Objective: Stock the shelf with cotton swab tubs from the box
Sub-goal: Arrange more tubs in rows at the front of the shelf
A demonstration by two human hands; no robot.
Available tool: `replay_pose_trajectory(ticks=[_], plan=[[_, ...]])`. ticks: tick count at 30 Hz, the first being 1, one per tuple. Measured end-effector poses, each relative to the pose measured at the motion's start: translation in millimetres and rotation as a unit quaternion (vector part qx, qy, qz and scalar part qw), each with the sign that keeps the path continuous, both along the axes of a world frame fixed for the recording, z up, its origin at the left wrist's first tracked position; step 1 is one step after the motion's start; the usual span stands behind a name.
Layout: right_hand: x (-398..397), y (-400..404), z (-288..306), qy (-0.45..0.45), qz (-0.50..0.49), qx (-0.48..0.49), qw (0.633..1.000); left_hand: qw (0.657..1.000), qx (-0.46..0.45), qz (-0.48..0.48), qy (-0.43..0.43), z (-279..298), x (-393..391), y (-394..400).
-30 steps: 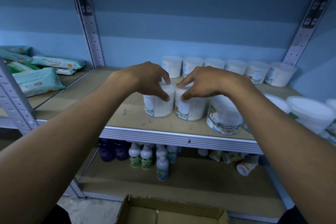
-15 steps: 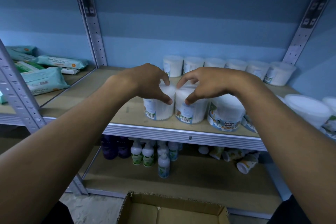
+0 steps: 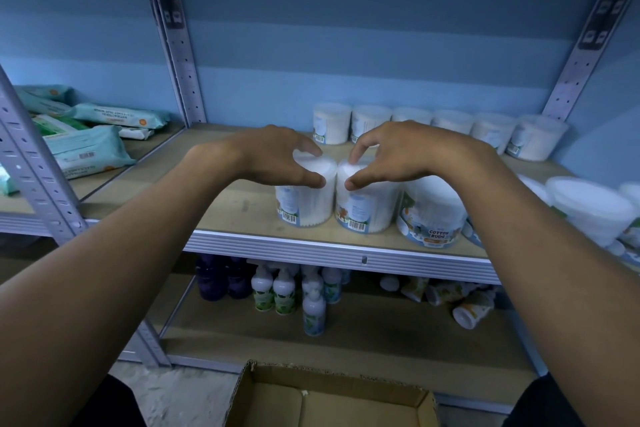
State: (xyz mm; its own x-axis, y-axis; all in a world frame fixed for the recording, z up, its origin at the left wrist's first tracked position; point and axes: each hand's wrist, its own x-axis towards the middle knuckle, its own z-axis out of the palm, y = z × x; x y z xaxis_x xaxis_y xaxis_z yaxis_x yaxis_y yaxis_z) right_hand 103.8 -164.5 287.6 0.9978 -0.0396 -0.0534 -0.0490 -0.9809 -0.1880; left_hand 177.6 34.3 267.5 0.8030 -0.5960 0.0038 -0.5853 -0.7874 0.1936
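Two clear cotton swab tubs stand side by side near the front edge of the wooden shelf (image 3: 225, 204). My left hand (image 3: 277, 156) holds the left tub (image 3: 304, 201) from above, thumb and fingers curled round its white lid. In the same way my right hand (image 3: 398, 156) grips the lid of the right tub (image 3: 367, 208). Both tubs rest upright on the board and touch each other. The cardboard box (image 3: 329, 402) lies open on the floor below; the part of its inside that shows holds nothing.
A row of several tubs (image 3: 453, 121) lines the back wall. Wider tubs (image 3: 433, 215) crowd the front right. Wet wipe packs (image 3: 90, 149) lie on the neighbouring left shelf. Bottles (image 3: 284, 291) and toppled containers (image 3: 471, 312) occupy the lower shelf. Bare board lies left of the tubs.
Both hands stay on the lids of the two front tubs, which have not moved on the shelf. The view has shifted slightly.
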Motion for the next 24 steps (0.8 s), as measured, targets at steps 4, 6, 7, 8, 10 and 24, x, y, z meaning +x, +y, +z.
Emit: replay_pose_trajectory(ticks=[4,6,7,8,10,24], plan=[[-1.4,-0.6,1.6,0.008,0.013,0.008,1.0,1.0,-0.002,-0.002,0.0,1.4,-0.2,-0.8],[-3.7,-0.6,2.7,0.012,0.02,0.012,1.0,1.0,0.0,0.002,-0.003,2.7,-0.9,-0.9],[-4.9,-0.6,3.3,0.015,0.024,0.014,1.0,1.0,0.001,0.004,-0.006,3.0,-1.2,-1.3],[-5.7,-0.7,3.7,0.019,0.026,0.018,0.999,1.0,0.002,0.006,-0.01,3.2,-1.3,-1.8],[-7.1,-0.9,4.7,0.033,0.03,0.025,0.999,1.0,0.004,0.011,-0.015,3.2,-1.3,-2.7],[-2.4,1.8,6.1,0.005,0.011,-0.013,1.0,0.997,-0.008,-0.058,0.046,8.0,-1.6,3.4]])
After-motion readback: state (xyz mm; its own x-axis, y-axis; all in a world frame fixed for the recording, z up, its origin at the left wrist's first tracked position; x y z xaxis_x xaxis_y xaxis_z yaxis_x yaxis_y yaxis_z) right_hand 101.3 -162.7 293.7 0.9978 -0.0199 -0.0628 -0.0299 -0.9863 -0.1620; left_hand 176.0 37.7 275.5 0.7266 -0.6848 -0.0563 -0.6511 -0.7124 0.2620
